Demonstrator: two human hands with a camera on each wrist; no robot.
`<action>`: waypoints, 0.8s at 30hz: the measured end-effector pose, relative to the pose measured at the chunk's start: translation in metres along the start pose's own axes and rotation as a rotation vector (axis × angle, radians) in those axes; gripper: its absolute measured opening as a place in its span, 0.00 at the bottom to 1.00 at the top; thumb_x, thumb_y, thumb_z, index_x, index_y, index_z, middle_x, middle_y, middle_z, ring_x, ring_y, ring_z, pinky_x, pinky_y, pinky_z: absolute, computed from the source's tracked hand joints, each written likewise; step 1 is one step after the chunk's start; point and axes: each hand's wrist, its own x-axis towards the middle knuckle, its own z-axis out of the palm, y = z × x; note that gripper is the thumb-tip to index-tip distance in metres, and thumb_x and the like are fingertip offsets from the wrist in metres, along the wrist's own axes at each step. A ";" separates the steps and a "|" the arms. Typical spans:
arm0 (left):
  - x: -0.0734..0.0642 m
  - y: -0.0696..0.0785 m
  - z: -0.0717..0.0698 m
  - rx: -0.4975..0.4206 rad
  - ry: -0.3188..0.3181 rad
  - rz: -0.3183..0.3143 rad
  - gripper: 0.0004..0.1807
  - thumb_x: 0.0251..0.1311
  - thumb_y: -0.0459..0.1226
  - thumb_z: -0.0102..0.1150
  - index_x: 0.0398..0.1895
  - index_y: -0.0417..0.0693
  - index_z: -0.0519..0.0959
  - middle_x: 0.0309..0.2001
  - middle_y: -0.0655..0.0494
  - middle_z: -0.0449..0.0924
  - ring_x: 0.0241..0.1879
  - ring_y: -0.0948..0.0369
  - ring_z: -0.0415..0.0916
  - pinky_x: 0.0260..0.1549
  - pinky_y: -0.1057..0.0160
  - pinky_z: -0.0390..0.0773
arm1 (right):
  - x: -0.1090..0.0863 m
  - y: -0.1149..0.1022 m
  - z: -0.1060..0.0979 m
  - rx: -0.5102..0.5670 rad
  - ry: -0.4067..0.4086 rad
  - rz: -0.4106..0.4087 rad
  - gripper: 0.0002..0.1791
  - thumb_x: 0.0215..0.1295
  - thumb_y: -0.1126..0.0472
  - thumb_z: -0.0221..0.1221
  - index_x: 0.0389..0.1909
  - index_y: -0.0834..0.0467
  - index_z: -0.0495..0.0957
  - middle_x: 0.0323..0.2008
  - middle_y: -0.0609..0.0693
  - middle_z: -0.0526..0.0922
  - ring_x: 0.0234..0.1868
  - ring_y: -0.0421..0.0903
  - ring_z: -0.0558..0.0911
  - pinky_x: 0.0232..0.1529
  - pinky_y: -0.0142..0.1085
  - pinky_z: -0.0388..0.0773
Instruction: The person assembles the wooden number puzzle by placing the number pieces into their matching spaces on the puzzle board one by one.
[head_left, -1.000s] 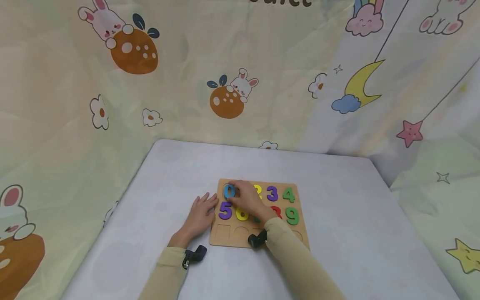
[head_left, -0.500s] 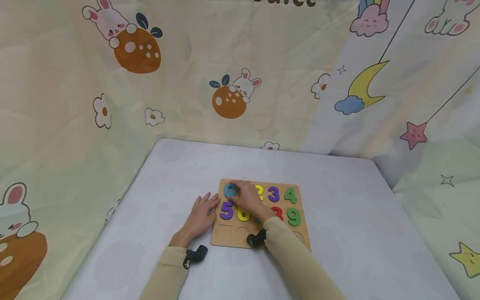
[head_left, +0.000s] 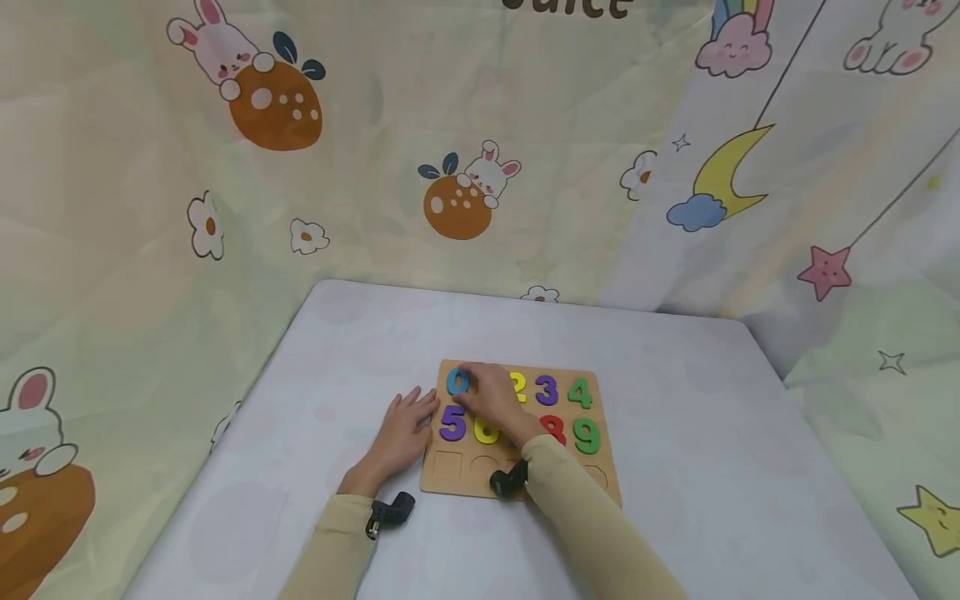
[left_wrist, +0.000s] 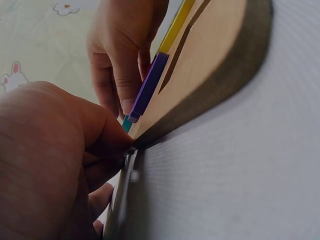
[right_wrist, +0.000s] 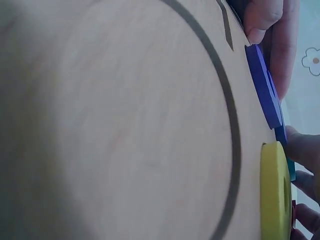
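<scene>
A wooden number board (head_left: 480,486) lies on the white table, its colored numbers in two rows. My right hand (head_left: 497,400) reaches over the board and pinches the blue number 0 (head_left: 451,382) at the upper left, thumb and fingers at its right side. That hand covers the 1 and the 7. My left hand (head_left: 401,429) rests at the board's left edge, fingers spread and touching it near the purple 5 (head_left: 452,423). In the left wrist view the purple 5 (left_wrist: 150,87) stands near the left thumb. A yellow 6 (right_wrist: 270,190) shows in the right wrist view.
The purple 3 (head_left: 547,390), green 4 (head_left: 580,392), red 8 (head_left: 552,427) and green 9 (head_left: 587,436) sit on the board's right. Outlined shapes run along its near edge. A printed curtain (head_left: 360,167) hangs behind the white table (head_left: 675,400).
The right hand stays at the blue 0 with only a very slight shift to the left. My left hand holds its place. The head view has tilted slightly.
</scene>
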 end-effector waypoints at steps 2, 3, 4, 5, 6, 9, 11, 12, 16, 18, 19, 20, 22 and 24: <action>0.001 0.000 0.000 -0.001 0.003 0.005 0.27 0.59 0.31 0.52 0.65 0.38 0.72 0.70 0.49 0.66 0.74 0.48 0.50 0.74 0.43 0.39 | 0.000 0.000 -0.001 -0.004 -0.003 -0.002 0.31 0.60 0.48 0.67 0.64 0.51 0.74 0.62 0.48 0.77 0.65 0.50 0.72 0.68 0.46 0.67; 0.001 0.001 0.000 -0.002 0.002 0.003 0.27 0.59 0.31 0.52 0.65 0.38 0.72 0.70 0.49 0.66 0.75 0.48 0.50 0.74 0.43 0.39 | 0.000 0.000 -0.002 -0.004 -0.005 -0.004 0.32 0.59 0.48 0.67 0.64 0.50 0.73 0.63 0.48 0.76 0.66 0.50 0.72 0.68 0.46 0.67; 0.001 0.001 0.000 -0.003 0.001 0.002 0.27 0.59 0.31 0.52 0.65 0.38 0.72 0.70 0.49 0.66 0.75 0.48 0.50 0.74 0.44 0.39 | 0.000 0.000 -0.002 -0.003 -0.006 -0.007 0.32 0.59 0.49 0.67 0.64 0.50 0.73 0.63 0.48 0.76 0.66 0.50 0.72 0.68 0.46 0.67; 0.002 0.001 0.001 -0.003 0.001 0.001 0.27 0.59 0.31 0.53 0.65 0.38 0.72 0.70 0.49 0.66 0.75 0.48 0.50 0.74 0.44 0.39 | -0.001 0.001 -0.003 -0.002 -0.007 -0.011 0.32 0.59 0.49 0.67 0.65 0.50 0.73 0.63 0.48 0.76 0.66 0.50 0.72 0.68 0.46 0.67; 0.002 0.002 0.001 -0.002 0.004 0.002 0.27 0.59 0.31 0.53 0.65 0.38 0.72 0.70 0.49 0.66 0.74 0.48 0.50 0.74 0.43 0.39 | -0.001 0.001 -0.004 0.006 -0.009 -0.015 0.32 0.59 0.49 0.67 0.65 0.50 0.73 0.63 0.48 0.76 0.66 0.50 0.71 0.68 0.47 0.67; 0.005 0.003 0.001 0.002 0.002 -0.001 0.27 0.60 0.31 0.53 0.65 0.39 0.72 0.70 0.50 0.66 0.75 0.48 0.50 0.74 0.44 0.39 | -0.004 0.004 -0.010 0.022 -0.015 -0.032 0.32 0.61 0.49 0.66 0.66 0.50 0.72 0.65 0.48 0.74 0.67 0.51 0.70 0.68 0.47 0.67; 0.008 0.005 0.001 0.006 -0.002 0.003 0.27 0.60 0.32 0.53 0.66 0.40 0.71 0.70 0.50 0.65 0.75 0.49 0.49 0.74 0.44 0.39 | -0.008 0.006 -0.017 0.018 -0.017 -0.056 0.32 0.61 0.49 0.65 0.66 0.51 0.72 0.65 0.49 0.74 0.66 0.50 0.71 0.68 0.47 0.68; 0.009 0.006 0.001 0.008 -0.005 0.004 0.27 0.61 0.32 0.52 0.66 0.40 0.71 0.71 0.51 0.65 0.75 0.49 0.49 0.74 0.45 0.38 | -0.011 0.008 -0.021 0.013 -0.018 -0.071 0.32 0.62 0.49 0.65 0.66 0.52 0.72 0.65 0.49 0.73 0.66 0.50 0.71 0.67 0.47 0.68; 0.010 0.008 -0.001 0.010 -0.015 -0.011 0.27 0.62 0.33 0.52 0.67 0.42 0.70 0.71 0.52 0.64 0.75 0.51 0.48 0.74 0.46 0.38 | -0.026 0.015 -0.039 -0.052 -0.028 -0.152 0.29 0.63 0.51 0.64 0.64 0.54 0.73 0.63 0.50 0.74 0.64 0.51 0.72 0.66 0.47 0.69; 0.008 0.007 0.000 0.010 -0.015 -0.023 0.27 0.61 0.33 0.51 0.67 0.41 0.71 0.71 0.51 0.64 0.75 0.50 0.48 0.74 0.46 0.38 | -0.035 0.018 -0.047 -0.067 -0.031 -0.182 0.27 0.63 0.52 0.64 0.63 0.55 0.74 0.63 0.51 0.75 0.65 0.52 0.71 0.66 0.48 0.69; 0.006 0.006 0.000 0.007 -0.009 -0.023 0.27 0.60 0.32 0.52 0.66 0.41 0.71 0.71 0.50 0.65 0.75 0.50 0.49 0.74 0.46 0.38 | -0.039 0.020 -0.051 -0.069 -0.036 -0.189 0.27 0.63 0.53 0.65 0.62 0.55 0.75 0.62 0.51 0.75 0.65 0.52 0.72 0.66 0.48 0.70; 0.004 0.006 -0.001 0.002 -0.005 -0.023 0.28 0.60 0.32 0.52 0.66 0.40 0.71 0.70 0.50 0.65 0.75 0.49 0.49 0.74 0.46 0.38 | -0.044 0.021 -0.055 -0.064 -0.043 -0.186 0.27 0.62 0.54 0.65 0.62 0.55 0.75 0.62 0.51 0.75 0.65 0.52 0.71 0.65 0.48 0.70; 0.001 0.004 0.000 -0.005 0.007 -0.017 0.28 0.59 0.31 0.52 0.66 0.39 0.72 0.70 0.49 0.66 0.75 0.48 0.50 0.74 0.45 0.39 | -0.052 0.024 -0.061 -0.043 -0.046 -0.170 0.27 0.62 0.55 0.65 0.62 0.55 0.75 0.63 0.51 0.75 0.65 0.52 0.71 0.64 0.49 0.71; -0.002 0.002 0.000 -0.016 0.018 -0.013 0.27 0.59 0.31 0.52 0.65 0.39 0.72 0.69 0.48 0.67 0.74 0.48 0.51 0.74 0.44 0.39 | -0.060 0.027 -0.066 -0.030 -0.051 -0.148 0.27 0.62 0.55 0.65 0.62 0.55 0.74 0.63 0.50 0.75 0.65 0.52 0.71 0.64 0.48 0.72</action>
